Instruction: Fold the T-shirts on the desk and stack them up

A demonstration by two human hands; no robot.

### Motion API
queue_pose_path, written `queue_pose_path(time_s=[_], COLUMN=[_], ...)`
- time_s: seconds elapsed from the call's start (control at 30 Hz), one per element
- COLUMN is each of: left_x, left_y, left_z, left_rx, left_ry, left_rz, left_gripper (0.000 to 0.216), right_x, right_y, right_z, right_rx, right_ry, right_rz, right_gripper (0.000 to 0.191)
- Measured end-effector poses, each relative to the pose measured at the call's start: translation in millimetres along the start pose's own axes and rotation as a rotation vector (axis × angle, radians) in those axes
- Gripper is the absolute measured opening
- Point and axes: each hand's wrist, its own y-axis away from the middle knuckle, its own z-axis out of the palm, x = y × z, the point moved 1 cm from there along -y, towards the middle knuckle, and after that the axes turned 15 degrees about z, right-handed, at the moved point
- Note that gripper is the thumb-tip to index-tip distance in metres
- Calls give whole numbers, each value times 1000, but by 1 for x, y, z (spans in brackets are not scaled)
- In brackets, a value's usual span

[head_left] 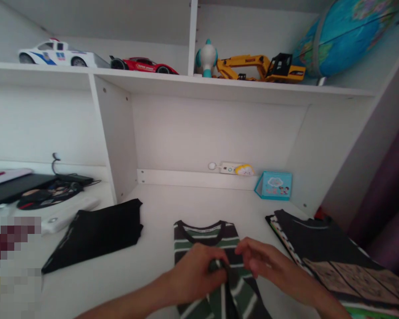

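A green, black and white striped T-shirt [206, 239] lies on the white desk, its neckline toward the back and its sides folded inward. My left hand [199, 272] is closed around a gathered fold of its fabric, lifting it a little over the shirt's middle. Beside it, at the shirt's right edge, my right hand [261, 261] is held with loosely bent fingers slightly apart and no cloth visible in them. The shirt's lower part runs out of the bottom of the view.
Folded black cloth [103, 230] lies at left, a stack of folded shirts [332, 252] at right. Behind stand a blue desk calendar [275, 186] and a power strip [228, 167]. Toy cars [142, 65], a yellow toy excavator [262, 67] and a globe [349, 35] occupy the shelf above.
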Motion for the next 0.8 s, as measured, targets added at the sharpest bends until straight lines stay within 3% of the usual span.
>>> queue_pose_path(time_s=[0.1,0.2,0.33,0.43,0.53,0.6,0.7,0.77,0.8], left_x=[2,5,1,-9,-17,-15,-4,1,2], left_y=[-18,-33,-35,-31,-28,-28,-29,-31,-33], left_z=[-12,-19,-37,-65,-100,-113,-97,-68,-51], left_rx=[194,234,121,47,193,321,287,169,122], left_ry=[154,255,258,149,68,64,124,158,166], left_rz=[-38,-40,-6,-11,10,41,77,129,151], left_gripper=[16,14,21,16,16,18,39,67,71], right_x=[-23,-36,-34,-22,-9,-7,-21,-39,-49], right_y=[16,10,-4,-7,-11,-17,-28,-36,-39], right_z=[14,16,-13,-42,-64,-70,-67,-60,-57], right_rx=[122,337,463,595,697,677,604,602,627], right_ry=[52,146,344,562,591,403,53,-22,-3], right_rz=[-15,-5,2,77,127,68,-60,-129,-157], right_gripper=[52,47,31,26,28,24,20,19,19])
